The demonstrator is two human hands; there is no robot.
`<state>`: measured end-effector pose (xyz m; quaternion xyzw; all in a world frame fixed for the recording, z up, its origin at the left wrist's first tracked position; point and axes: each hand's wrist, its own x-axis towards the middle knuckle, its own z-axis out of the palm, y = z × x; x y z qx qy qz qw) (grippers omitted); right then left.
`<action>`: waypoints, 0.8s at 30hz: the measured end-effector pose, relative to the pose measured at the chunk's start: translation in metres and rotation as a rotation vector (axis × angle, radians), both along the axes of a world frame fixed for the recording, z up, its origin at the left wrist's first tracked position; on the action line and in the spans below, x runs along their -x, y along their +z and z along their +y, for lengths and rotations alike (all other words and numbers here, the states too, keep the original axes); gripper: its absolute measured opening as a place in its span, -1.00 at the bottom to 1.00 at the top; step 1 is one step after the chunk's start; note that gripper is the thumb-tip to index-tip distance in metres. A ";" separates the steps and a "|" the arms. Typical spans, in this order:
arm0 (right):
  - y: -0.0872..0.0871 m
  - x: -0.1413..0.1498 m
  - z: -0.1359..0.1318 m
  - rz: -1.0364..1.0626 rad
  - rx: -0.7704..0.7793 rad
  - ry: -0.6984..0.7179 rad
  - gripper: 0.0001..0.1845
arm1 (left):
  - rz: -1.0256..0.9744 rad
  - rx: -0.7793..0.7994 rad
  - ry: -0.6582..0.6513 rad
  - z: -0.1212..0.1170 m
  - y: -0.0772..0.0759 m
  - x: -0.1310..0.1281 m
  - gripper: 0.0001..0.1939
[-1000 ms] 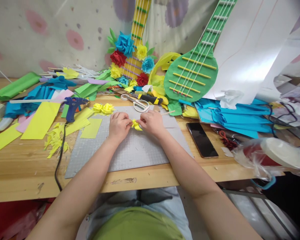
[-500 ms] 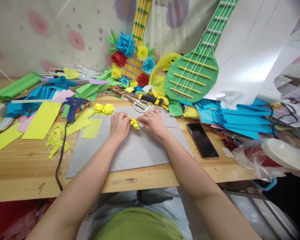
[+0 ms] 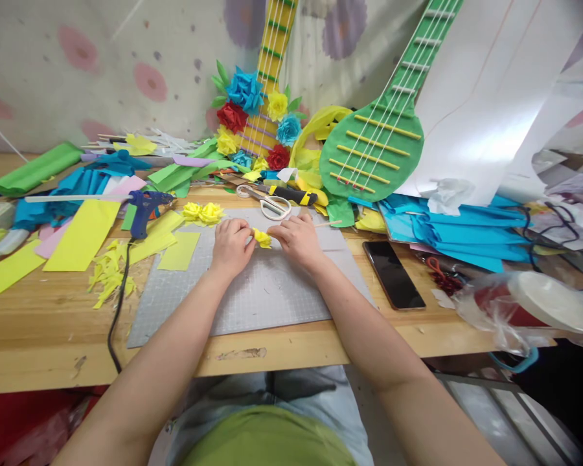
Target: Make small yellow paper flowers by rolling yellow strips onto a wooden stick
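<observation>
Left hand (image 3: 233, 246) pinches small yellow paper piece (image 3: 262, 238) over grey cutting mat (image 3: 272, 294) on table (image 3: 175, 359). Right hand (image 3: 296, 239) has fingertips at its other end; cannot tell whether gripping it. Thin stick (image 3: 329, 224) juts past right hand. Yellow flowers (image 3: 208, 213) near left hand.

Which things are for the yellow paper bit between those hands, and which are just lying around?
Probably for the job:
yellow paper piece, in the left hand
grey mat underneath
yellow paper sheets
maybe glue gun, scissors

Seemingly just lying around:
phone
blue paper at right
green paper roll
</observation>
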<state>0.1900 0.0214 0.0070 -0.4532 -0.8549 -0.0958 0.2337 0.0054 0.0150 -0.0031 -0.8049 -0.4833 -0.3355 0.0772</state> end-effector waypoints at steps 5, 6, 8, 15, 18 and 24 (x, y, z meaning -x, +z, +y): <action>0.002 0.002 -0.002 0.014 -0.003 -0.007 -0.74 | -0.067 -0.025 -0.004 0.000 0.000 0.002 -0.92; 0.002 0.002 -0.002 0.015 -0.008 -0.007 -0.74 | -0.077 -0.027 0.001 0.000 0.000 0.003 -0.92; 0.002 0.003 -0.003 0.015 -0.016 -0.003 -0.75 | -0.085 -0.027 0.014 0.000 -0.001 0.003 -0.92; 0.004 0.003 -0.003 0.008 -0.021 0.008 -0.74 | -0.007 -0.060 0.030 -0.002 0.001 0.001 -0.87; 0.005 0.003 -0.003 0.015 -0.011 0.007 -0.75 | -0.021 -0.042 0.044 -0.002 0.002 0.001 -0.87; 0.003 0.002 -0.002 0.038 0.049 0.004 -0.74 | -0.107 0.017 0.052 0.001 0.000 0.001 -0.90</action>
